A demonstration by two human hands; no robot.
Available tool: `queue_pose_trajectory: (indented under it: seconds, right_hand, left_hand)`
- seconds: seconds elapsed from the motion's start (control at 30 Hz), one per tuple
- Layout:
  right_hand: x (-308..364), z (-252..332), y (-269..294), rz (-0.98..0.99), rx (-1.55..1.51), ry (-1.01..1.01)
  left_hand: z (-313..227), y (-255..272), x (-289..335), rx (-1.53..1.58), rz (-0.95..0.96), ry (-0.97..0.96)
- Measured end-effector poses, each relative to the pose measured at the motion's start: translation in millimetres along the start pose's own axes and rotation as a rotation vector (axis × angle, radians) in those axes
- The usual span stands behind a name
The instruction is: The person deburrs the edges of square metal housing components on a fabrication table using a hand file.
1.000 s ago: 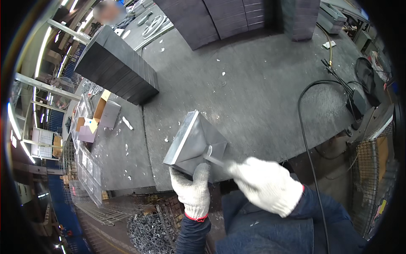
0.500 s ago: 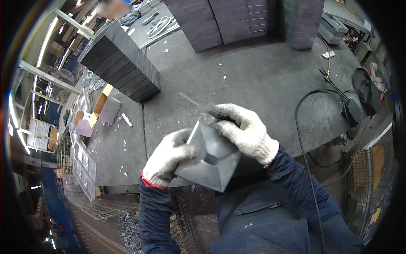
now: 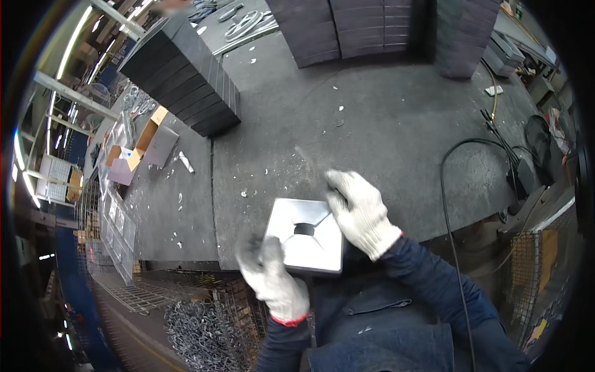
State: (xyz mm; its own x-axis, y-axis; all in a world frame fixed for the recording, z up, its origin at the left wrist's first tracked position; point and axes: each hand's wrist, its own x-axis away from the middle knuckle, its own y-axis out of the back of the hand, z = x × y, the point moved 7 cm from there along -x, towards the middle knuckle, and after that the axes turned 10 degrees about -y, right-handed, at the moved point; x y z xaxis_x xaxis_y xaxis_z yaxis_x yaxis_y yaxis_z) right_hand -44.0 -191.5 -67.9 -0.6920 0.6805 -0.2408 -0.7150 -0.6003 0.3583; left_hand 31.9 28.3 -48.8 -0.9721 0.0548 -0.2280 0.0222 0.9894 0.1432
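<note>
Left hand (image 3: 273,280) at the left edge of the metal plate (image 3: 313,253), presumably steadying it, grip unclear; right hand (image 3: 365,216) near opposite edge, closure undetermined

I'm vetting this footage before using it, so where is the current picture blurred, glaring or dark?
Head view: left hand smeared by motion, mostly at the fingers; head view: glare whitening the metal piece; head view: lamps glowing white, corners black.
</note>
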Motion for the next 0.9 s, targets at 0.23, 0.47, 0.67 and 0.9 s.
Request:
queue_pose_trajectory:
  seconds: [0.23,0.47,0.67,0.9]
  right_hand:
    - [59,21,42,0.063,0.028,0.056]
    - [85,42,59,0.204,0.314,0.18]
    - [68,53,38,0.273,0.499,0.253]
    - [64,51,40,0.324,0.45,0.273]
  left_hand:
    - [-37,-65,-109,-0.078,0.663,-0.12]
    - [-39,-78,-111,-0.06,0.734,-0.103]
    - [-43,-79,-109,-0.071,0.75,-0.137]
    - [-27,-68,-113,-0.022,0.725,-0.079]
